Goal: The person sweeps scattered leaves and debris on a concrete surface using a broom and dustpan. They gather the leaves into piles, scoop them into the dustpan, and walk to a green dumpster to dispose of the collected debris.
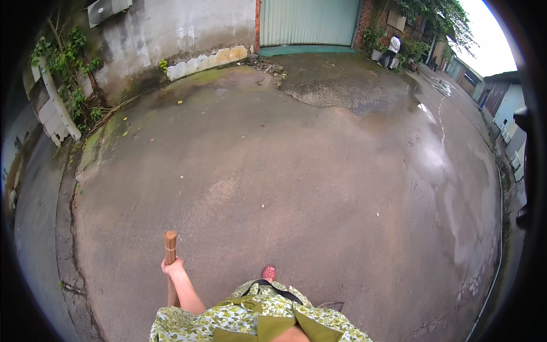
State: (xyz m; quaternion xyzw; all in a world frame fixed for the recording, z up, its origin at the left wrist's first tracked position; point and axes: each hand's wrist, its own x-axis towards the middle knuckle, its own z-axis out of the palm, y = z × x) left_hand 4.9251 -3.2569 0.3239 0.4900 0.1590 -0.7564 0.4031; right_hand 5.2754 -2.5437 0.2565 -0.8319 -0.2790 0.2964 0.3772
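Concrete yard [228, 171] before pale-green gate [307, 23]; stained wall [188, 28] left of gate | left hand [172, 265]: closed round stick bundle [170, 242] | right hand: cannot tell

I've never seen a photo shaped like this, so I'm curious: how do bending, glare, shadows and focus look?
Head view: edges bow toward a dark rim; head view: glare whitens wet grey concrete ground at right; head view: soft light, no hard shadows; head view: the brown bundle of thin sticks in the left hand looks fairly crisp.
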